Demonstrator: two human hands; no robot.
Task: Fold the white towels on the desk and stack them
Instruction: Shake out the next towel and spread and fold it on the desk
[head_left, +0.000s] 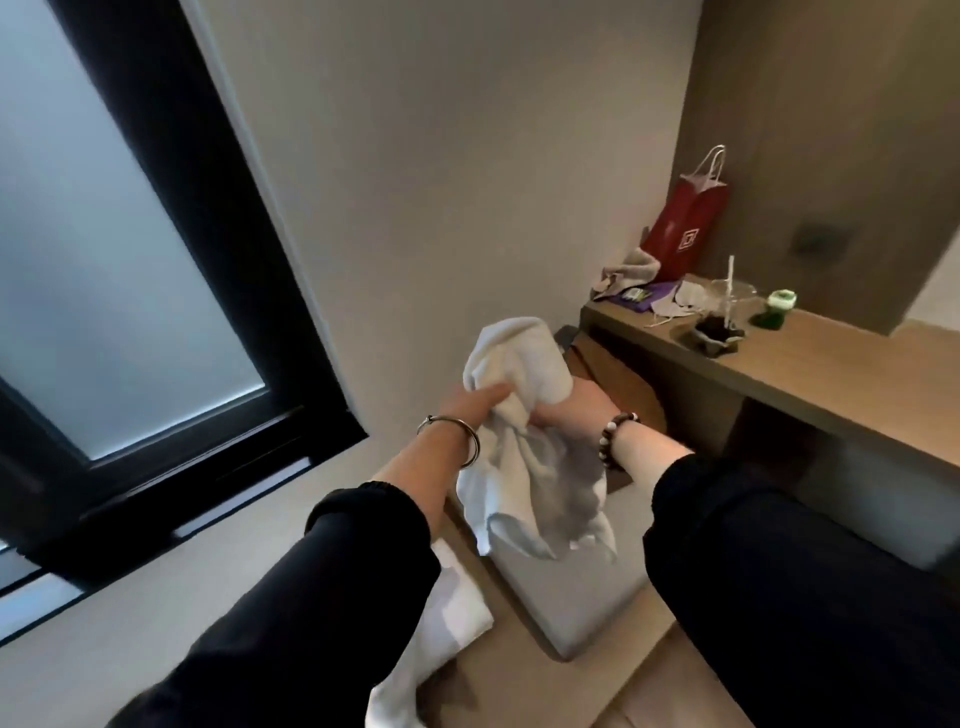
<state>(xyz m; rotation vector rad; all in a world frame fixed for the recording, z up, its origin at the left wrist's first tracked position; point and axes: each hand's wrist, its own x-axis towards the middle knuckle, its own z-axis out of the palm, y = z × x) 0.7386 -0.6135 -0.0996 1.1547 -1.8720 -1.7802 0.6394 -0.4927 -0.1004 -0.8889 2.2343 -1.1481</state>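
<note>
While the left hand (480, 402) and right hand (576, 410) grip a crumpled towel (530, 483) aloft, folding seems barely begun; another towel (452, 618) lies below.

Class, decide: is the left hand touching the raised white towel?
Touching. The head view shows the left hand pinching bunched fabric of the white towel, with no gap.

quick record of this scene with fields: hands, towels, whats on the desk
held item: white towel, crumpled, unfolded, up in the air
right hand: grip closed round the white towel
left hand: fingers against the white towel, grip unclear
second towel: lying below the left sleeve
desk: red bag, green bottle
fold status: not yet started on the held one
</note>
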